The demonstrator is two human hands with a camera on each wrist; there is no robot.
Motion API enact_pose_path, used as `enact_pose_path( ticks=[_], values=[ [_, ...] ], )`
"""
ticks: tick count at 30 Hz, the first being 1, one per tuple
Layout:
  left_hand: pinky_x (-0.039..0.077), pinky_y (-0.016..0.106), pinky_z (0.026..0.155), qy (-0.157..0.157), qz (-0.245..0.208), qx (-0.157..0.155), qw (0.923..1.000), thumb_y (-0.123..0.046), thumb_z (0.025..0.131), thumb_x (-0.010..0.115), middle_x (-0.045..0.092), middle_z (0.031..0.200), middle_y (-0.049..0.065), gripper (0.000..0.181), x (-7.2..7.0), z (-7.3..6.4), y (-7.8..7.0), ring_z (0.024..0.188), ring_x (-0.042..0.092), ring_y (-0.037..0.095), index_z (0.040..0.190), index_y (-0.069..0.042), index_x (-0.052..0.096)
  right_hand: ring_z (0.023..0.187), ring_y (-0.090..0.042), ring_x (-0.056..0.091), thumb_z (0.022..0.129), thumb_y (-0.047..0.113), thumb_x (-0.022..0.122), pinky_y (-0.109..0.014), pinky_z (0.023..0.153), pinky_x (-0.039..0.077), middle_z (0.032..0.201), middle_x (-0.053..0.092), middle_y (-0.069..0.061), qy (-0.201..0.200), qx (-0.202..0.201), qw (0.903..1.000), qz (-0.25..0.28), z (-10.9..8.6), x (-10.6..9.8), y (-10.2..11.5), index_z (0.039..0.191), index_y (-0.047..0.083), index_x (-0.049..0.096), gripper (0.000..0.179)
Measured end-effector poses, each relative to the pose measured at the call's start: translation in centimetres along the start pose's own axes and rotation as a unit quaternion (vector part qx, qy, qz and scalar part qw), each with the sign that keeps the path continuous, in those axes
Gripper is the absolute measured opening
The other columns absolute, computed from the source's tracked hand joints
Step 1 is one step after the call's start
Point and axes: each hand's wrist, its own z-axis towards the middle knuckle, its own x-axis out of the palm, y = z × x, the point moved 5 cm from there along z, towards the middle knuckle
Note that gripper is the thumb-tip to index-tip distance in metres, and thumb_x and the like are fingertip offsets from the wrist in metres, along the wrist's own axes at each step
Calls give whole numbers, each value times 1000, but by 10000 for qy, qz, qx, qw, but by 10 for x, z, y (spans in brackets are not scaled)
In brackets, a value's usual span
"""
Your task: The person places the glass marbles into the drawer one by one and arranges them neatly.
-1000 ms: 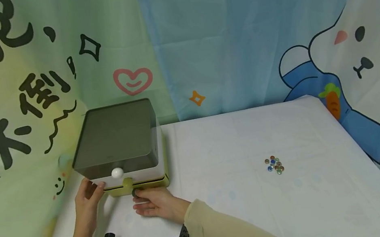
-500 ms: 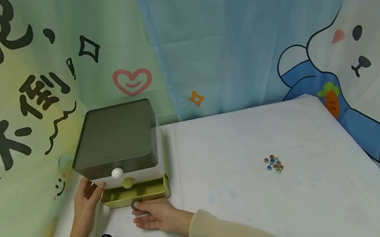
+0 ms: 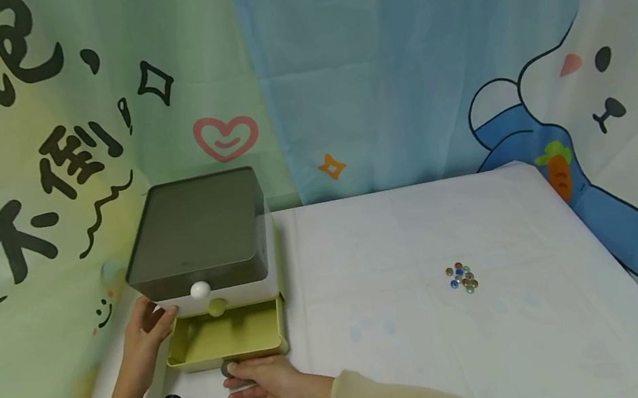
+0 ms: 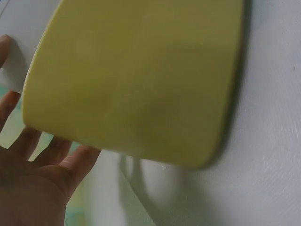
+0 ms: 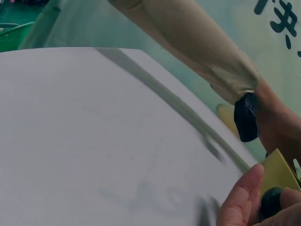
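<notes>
A desktop drawer organizer (image 3: 194, 231) with a dark grey top stands at the table's left. Its yellow-green bottom drawer (image 3: 225, 340) is pulled out, and nothing shows inside it. My right hand (image 3: 279, 387) pinches the dark green round knob (image 5: 271, 202) on that drawer's front between thumb and index finger. At the organizer's front left corner, my left hand (image 3: 144, 338) holds the body, thumb on the white front; its other fingers are partly hidden in the head view. The drawer's yellow-green side fills much of the left wrist view, near the left hand (image 4: 42, 176).
Above the pulled-out drawer sit a white knob (image 3: 200, 290) and an olive knob (image 3: 216, 307). Several glass marbles (image 3: 462, 278) lie in a cluster on the white-covered table (image 3: 364, 254), right of the organizer. A printed curtain (image 3: 349, 70) hangs behind.
The bottom drawer has slid out toward me from nearly closed, the right hand moving back with its knob. The left hand has stayed at the organizer's corner.
</notes>
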Motion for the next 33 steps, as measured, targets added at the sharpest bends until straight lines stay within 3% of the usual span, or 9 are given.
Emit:
enact_pose_path(
  ticks=[3, 8, 18, 27, 33],
  values=[
    [50, 10, 90, 19, 123, -63, 9999, -24, 107, 59, 42, 159, -1, 53, 0, 0, 0, 126, 48, -9, 157, -25, 40, 76, -14, 72, 100, 23, 72, -31, 80, 62, 108, 79, -10, 97, 112, 9998, -125, -5, 0, -5, 120, 3, 74, 28],
    [49, 10, 90, 39, 166, -36, 9998, -24, 108, 58, 42, 158, -2, 54, 0, 0, 0, 126, 48, -8, 158, -26, 39, 76, -13, 71, 100, 26, 71, -29, 78, 61, 109, 79, -9, 273, 244, 9991, -225, -9, 0, -12, 121, 4, 73, 30],
    [49, 9, 90, 67, 317, -111, 9994, -27, 108, 57, 35, 165, 10, 57, 2, 0, -1, 129, 46, -5, 160, -28, 35, 74, -12, 71, 100, 27, 71, -26, 74, 60, 104, 80, -8, 294, 355, 9984, -341, -15, -1, -19, 117, 7, 76, 27],
    [49, 9, 90, 84, 227, -21, 9997, -25, 108, 57, 35, 165, 7, 56, 2, 0, -1, 128, 46, -7, 160, -27, 36, 73, -11, 71, 100, 28, 70, -23, 70, 58, 101, 80, -6, 363, 345, 9977, -448, -20, -3, -25, 118, 8, 75, 27],
    [48, 8, 91, 118, 272, -62, 9995, -25, 108, 56, 30, 168, 12, 58, 2, 0, 1, 130, 44, -6, 161, -28, 33, 74, -11, 69, 102, 28, 68, -23, 71, 58, 101, 79, -6, 524, 323, 9976, -328, -24, -3, -30, 125, 8, 71, 30]
  ],
)
